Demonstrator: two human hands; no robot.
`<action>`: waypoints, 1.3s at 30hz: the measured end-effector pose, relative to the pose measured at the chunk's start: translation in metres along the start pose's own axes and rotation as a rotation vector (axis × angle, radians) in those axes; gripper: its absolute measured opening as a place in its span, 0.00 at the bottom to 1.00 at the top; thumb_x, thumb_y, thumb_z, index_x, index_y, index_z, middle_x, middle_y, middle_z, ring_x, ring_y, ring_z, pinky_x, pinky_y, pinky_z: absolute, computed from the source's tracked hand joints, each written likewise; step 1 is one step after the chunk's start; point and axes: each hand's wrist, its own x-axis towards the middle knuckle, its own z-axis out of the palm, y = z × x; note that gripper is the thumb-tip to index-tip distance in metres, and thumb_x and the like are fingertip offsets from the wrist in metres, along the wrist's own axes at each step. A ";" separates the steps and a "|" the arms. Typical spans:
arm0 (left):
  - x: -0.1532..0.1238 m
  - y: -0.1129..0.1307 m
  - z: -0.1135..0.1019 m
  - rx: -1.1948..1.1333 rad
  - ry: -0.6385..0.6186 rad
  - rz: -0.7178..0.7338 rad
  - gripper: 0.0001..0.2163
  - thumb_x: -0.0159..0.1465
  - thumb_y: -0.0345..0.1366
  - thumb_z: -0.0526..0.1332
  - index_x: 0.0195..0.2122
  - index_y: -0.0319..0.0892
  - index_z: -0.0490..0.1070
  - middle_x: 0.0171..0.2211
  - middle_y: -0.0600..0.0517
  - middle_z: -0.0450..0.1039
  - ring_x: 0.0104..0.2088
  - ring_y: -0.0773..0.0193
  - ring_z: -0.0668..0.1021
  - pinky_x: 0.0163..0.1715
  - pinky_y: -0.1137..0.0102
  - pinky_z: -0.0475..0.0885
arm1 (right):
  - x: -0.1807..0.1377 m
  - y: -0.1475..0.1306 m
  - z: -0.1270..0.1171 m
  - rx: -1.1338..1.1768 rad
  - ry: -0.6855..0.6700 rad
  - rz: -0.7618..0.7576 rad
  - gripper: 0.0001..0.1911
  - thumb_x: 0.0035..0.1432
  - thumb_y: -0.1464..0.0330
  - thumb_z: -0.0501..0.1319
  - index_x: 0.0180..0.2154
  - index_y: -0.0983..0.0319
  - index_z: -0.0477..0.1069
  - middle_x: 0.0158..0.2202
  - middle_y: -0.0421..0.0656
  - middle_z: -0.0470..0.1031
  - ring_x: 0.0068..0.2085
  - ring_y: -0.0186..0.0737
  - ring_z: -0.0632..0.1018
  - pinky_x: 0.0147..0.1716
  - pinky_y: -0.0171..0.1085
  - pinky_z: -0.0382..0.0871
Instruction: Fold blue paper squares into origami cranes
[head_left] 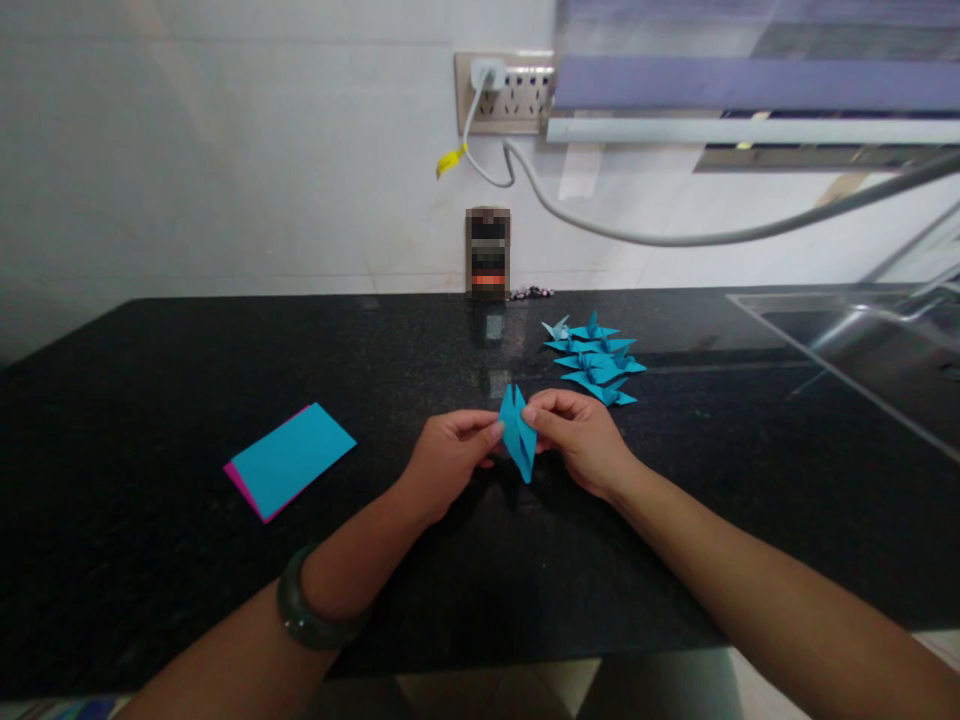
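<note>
1. Black counter (187, 620) meets a pale wall (225, 150), and I look in from far away. On the counter lies a stack (296, 460) of flat sheets, blue on top with pink peeking out. I tell every place from that stack.
2. To the right of the stack is the paper (517, 440), blue and folded, between the two hands. I can't tell if it touches the counter.
3. I think it is very light and thin. Its folds should make it a bit stiff, but a hard squeeze could crease or tear it. I don't expect it to be slippery.
4. Its two side edges seem good spots to hold, with soft pinches.
5. It looks like a long, thin diamond. I see two points at the top with a slit between them, and a fold gaping a little down its front.
6. The left hand (454, 455) is pinched on the paper's edge nearer the stack.
7. The right hand (581, 440) is pinched on the edge farther from the stack, thumb in front.
8. Farther right of the stack, and farther back, sit small folded birds (600, 362), mostly blue.
</note>
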 end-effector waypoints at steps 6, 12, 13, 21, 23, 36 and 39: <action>0.000 -0.002 0.001 -0.058 0.085 -0.017 0.09 0.52 0.38 0.65 0.31 0.38 0.77 0.27 0.50 0.78 0.28 0.66 0.78 0.29 0.72 0.73 | -0.003 0.002 0.002 -0.260 0.093 -0.166 0.10 0.44 0.65 0.65 0.27 0.61 0.66 0.18 0.33 0.61 0.19 0.28 0.64 0.18 0.30 0.59; 0.003 -0.006 0.001 -0.020 0.131 0.048 0.08 0.51 0.38 0.65 0.30 0.38 0.77 0.27 0.51 0.78 0.28 0.66 0.77 0.32 0.70 0.74 | -0.008 0.000 0.006 -0.366 0.002 -0.079 0.12 0.49 0.60 0.60 0.27 0.64 0.70 0.19 0.37 0.66 0.20 0.30 0.66 0.18 0.32 0.60; 0.004 -0.006 0.001 -0.009 0.132 0.051 0.08 0.51 0.37 0.65 0.30 0.39 0.77 0.27 0.51 0.78 0.29 0.65 0.78 0.32 0.69 0.74 | -0.008 0.000 0.006 -0.365 0.000 -0.076 0.12 0.48 0.60 0.60 0.27 0.64 0.70 0.19 0.37 0.66 0.20 0.30 0.66 0.19 0.32 0.61; 0.002 -0.004 0.003 0.042 0.103 0.048 0.06 0.53 0.33 0.63 0.32 0.39 0.77 0.29 0.51 0.79 0.30 0.64 0.79 0.34 0.68 0.75 | -0.007 -0.001 0.005 -0.420 -0.040 -0.072 0.11 0.47 0.62 0.60 0.21 0.63 0.68 0.17 0.36 0.63 0.20 0.28 0.63 0.17 0.30 0.57; 0.001 -0.002 0.004 0.047 0.103 0.039 0.06 0.53 0.31 0.63 0.31 0.39 0.77 0.29 0.51 0.79 0.30 0.65 0.78 0.34 0.68 0.75 | -0.008 -0.001 0.005 -0.429 -0.068 -0.068 0.14 0.48 0.62 0.60 0.18 0.63 0.65 0.16 0.35 0.60 0.19 0.28 0.62 0.17 0.30 0.55; 0.002 -0.005 0.003 0.084 0.067 0.072 0.06 0.53 0.34 0.63 0.31 0.41 0.78 0.27 0.52 0.78 0.29 0.65 0.77 0.33 0.69 0.74 | -0.009 -0.003 0.005 -0.356 -0.095 0.013 0.13 0.47 0.60 0.62 0.21 0.64 0.70 0.16 0.35 0.62 0.18 0.27 0.61 0.17 0.30 0.53; 0.002 -0.006 0.003 0.093 0.054 0.077 0.07 0.53 0.35 0.63 0.31 0.41 0.78 0.27 0.52 0.78 0.29 0.65 0.77 0.33 0.69 0.74 | -0.009 -0.003 0.005 -0.347 -0.093 0.046 0.14 0.47 0.59 0.62 0.22 0.64 0.71 0.15 0.35 0.63 0.17 0.27 0.60 0.16 0.30 0.52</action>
